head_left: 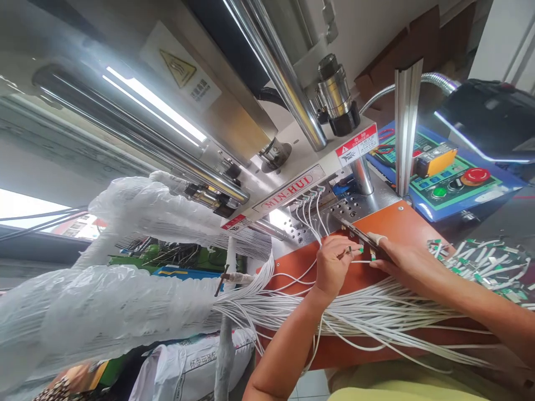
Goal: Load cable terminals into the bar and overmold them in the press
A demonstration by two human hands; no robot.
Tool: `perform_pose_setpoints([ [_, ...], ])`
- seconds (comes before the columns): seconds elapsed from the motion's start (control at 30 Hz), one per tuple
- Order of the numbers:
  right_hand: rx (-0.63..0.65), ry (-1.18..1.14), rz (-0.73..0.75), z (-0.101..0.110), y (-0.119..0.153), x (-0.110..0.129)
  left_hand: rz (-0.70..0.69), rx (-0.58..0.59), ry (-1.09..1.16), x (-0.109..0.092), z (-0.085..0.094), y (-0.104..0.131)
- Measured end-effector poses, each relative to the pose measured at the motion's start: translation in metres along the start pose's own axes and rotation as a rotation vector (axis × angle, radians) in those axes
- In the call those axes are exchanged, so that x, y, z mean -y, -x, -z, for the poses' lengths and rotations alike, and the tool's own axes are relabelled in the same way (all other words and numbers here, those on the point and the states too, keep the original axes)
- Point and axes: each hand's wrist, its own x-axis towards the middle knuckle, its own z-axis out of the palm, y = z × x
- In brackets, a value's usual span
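My left hand (332,264) is pinched closed around a white cable's end, where a small metal connector (349,252) shows at the fingertips. My right hand (399,259) grips a long, narrow metal mold bar (355,229), its thumb lying along the top. Green bits of circuit board show between the two hands, close to the bar; how they sit there is partly hidden by fingers. Below both wrists a thick bundle of white cables (301,312) crosses the orange work surface (387,219). Several white cables (310,214) run into the press's lower mold beyond my left hand.
The molding press (292,189) stands ahead, with steel columns and a danger label (356,146). A blue control box (451,184) with a red stop button (476,176) is at right. Finished-looking cable ends (489,267) with green boards pile up right. Plastic-wrapped cable bundles (104,306) hang left.
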Motion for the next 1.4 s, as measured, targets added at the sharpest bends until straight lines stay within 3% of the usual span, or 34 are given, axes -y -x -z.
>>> perform_pose_setpoints([
  [0.2,0.003,-0.059,0.007,-0.008,0.000,-0.007,0.340,-0.114,0.245,-0.007,0.006,-0.005],
  [0.33,-0.015,-0.060,0.025,-0.013,0.001,-0.009,0.430,-0.137,0.349,-0.008,0.005,-0.004],
  [0.53,-0.033,-0.092,0.018,-0.014,0.001,-0.007,0.321,-0.057,0.200,-0.008,0.016,-0.009],
  [0.7,-0.029,-0.084,0.005,-0.008,0.000,0.000,0.036,0.100,-0.044,0.003,0.019,-0.015],
  [0.83,-0.044,-0.067,0.018,-0.007,0.000,0.002,-0.094,0.129,-0.161,0.013,0.013,-0.013],
  [1.1,-0.044,-0.060,0.020,-0.011,0.000,-0.002,-0.177,0.118,-0.306,0.020,0.011,-0.007],
  [1.4,-0.017,-0.123,0.015,-0.007,0.000,-0.001,-0.098,0.064,-0.202,0.024,0.002,-0.007],
])
